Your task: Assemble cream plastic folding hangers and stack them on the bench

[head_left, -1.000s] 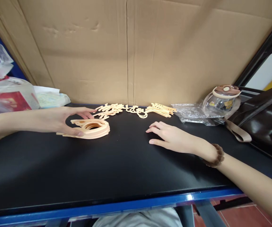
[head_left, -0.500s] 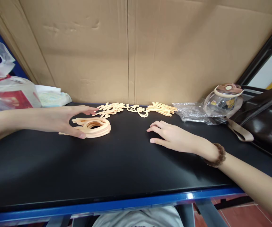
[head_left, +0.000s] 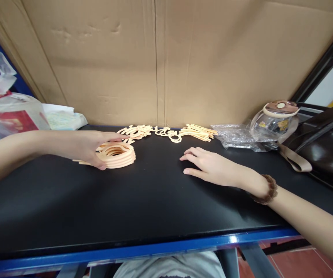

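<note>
A stack of flat peach-coloured plastic rings (head_left: 118, 156) lies on the black table top (head_left: 143, 208), left of centre. My left hand (head_left: 89, 146) cups that stack, thumb at its near side and fingers laid over its far edge. My right hand (head_left: 211, 166) rests flat on the table at centre right, fingers stretched out, holding nothing; a brown bead bracelet (head_left: 266, 190) sits on its wrist. More peach plastic pieces (head_left: 166, 133) lie scattered in a row along the back of the table.
A cardboard wall (head_left: 160, 58) closes the back. A clear plastic bag with red print (head_left: 8, 114) sits at the far left. At the right are crumpled clear film (head_left: 235, 137), a clear jar with a pink lid (head_left: 276, 119) and a dark brown bag (head_left: 325, 150).
My left hand has closed in over the ring stack, its fingers now lying across the far edge. My right hand has stayed in place.
</note>
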The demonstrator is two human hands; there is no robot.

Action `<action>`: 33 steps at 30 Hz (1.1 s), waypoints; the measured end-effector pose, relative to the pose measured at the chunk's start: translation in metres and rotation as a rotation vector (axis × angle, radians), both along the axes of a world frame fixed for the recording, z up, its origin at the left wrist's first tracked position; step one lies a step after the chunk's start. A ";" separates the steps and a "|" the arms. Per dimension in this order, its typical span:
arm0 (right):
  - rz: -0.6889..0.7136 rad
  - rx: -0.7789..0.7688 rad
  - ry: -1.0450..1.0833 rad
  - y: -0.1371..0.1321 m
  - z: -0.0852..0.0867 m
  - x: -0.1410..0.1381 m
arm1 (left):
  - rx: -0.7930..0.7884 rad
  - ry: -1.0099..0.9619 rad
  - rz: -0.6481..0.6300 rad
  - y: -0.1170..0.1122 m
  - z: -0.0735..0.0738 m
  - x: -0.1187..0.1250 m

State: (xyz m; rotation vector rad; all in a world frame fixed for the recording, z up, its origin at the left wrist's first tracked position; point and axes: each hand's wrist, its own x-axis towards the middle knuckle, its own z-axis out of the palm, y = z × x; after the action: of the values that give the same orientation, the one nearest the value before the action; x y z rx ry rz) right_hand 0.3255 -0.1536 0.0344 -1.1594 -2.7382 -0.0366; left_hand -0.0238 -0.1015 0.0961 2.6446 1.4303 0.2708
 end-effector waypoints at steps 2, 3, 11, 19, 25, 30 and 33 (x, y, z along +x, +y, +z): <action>0.001 0.003 -0.004 0.000 0.000 0.000 | -0.058 0.112 0.004 0.001 0.001 -0.001; -0.001 0.005 -0.008 0.000 -0.001 0.000 | -0.096 0.180 0.001 0.003 0.002 -0.002; -0.007 0.030 -0.022 0.000 -0.002 0.000 | -0.237 0.321 0.001 0.018 0.006 -0.010; -0.005 0.035 -0.023 0.001 -0.002 0.000 | -0.274 0.319 0.013 0.021 0.002 -0.008; -0.004 0.039 -0.023 0.001 -0.003 0.001 | -0.284 0.385 0.121 0.014 0.005 0.012; 0.004 0.050 -0.019 0.001 -0.003 0.001 | -0.277 0.456 0.082 0.006 0.012 0.031; 0.002 0.053 -0.024 0.001 -0.003 0.001 | -0.277 0.492 0.067 0.008 0.014 0.033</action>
State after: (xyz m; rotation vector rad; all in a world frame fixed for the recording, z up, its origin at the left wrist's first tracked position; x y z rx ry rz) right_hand 0.3262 -0.1525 0.0313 -1.1495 -2.7418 -0.1237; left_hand 0.0092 -0.0934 0.1101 2.5329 1.5428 -0.5707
